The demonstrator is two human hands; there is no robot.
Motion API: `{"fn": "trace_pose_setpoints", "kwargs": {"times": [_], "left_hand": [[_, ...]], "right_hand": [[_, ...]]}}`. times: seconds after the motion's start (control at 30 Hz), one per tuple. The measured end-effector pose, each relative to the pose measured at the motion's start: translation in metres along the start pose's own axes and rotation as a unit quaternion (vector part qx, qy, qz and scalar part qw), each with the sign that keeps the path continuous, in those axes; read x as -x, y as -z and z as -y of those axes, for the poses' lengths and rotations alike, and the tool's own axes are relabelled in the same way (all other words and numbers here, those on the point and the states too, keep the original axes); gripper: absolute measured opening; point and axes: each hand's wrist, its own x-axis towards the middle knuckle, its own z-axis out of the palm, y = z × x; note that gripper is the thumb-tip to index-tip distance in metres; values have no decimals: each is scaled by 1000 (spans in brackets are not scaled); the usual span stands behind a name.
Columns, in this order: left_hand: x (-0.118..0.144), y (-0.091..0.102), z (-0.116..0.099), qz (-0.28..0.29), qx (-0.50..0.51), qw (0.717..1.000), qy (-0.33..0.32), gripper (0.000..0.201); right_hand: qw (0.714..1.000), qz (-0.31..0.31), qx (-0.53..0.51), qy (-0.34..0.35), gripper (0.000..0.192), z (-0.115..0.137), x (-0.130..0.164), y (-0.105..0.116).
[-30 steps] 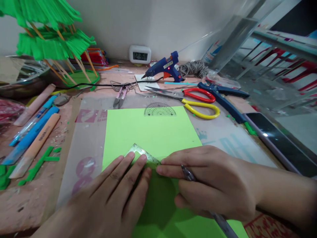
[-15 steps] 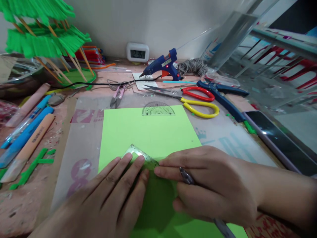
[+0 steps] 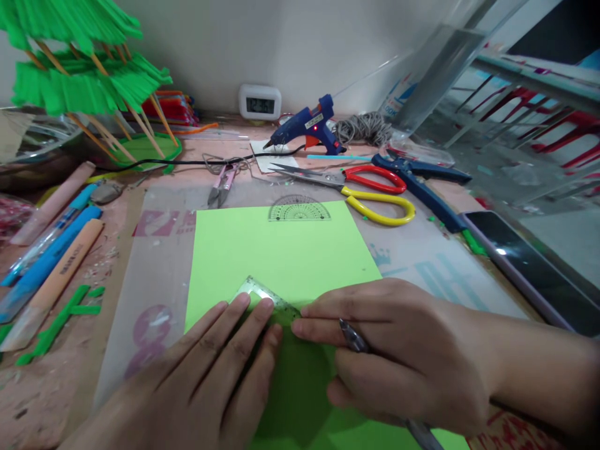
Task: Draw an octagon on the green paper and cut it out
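A clear set square (image 3: 259, 292) lies on a sheet of light green paper (image 3: 234, 244). My left hand (image 3: 210, 369) rests over it with the fingers stretched out, pressing it to the sheet and covering much of it. At the square's right end are the index and middle fingertips of my right hand (image 3: 403, 350). A dark pen (image 3: 354, 337) is tucked in this hand, its tip showing between the fingers and its rear end below the palm. Near the paper's far edge lies a clear protractor (image 3: 300, 209).
Beyond the paper are scissors (image 3: 375, 194), a blue glue gun (image 3: 312, 125), pink-handled pliers (image 3: 221, 185) and a clock (image 3: 260, 102). Blue-handled pliers (image 3: 426, 187) and a phone (image 3: 529, 262) lie right. Markers (image 3: 60, 275) and a green tiered model (image 3: 94, 81) stand left.
Both hands and the set square look almost unmoved. Only a very slight shift of the whole view shows.
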Motion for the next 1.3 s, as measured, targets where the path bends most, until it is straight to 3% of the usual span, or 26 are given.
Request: {"fn": "trace_pose_setpoints", "kwargs": {"times": [0.1,0.3,0.47,0.63,0.8,1.3], "left_hand": [[-3,-2,1,-8,1,1000,-10,45],[-1,-3,1,-9,-3,1000,-17,45],[1,-4,0,-18,-2,1000,-15,44],[-1,-8,3,-22,4,1000,-17,43],[2,-6,3,-25,6,1000,-18,42],[0,-9,3,-41,-3,999,-23,42]], "right_hand": [[999,-2,32,5,44,0,0,0],[998,-18,-20,-51,36,3,4,-5],[999,-21,2,-27,33,2,7,-8],[998,-10,-16,-58,28,2,11,-13],[997,0,-43,-58,30,-2,11,-11],[999,-9,1,-52,35,3,6,-6]]}}
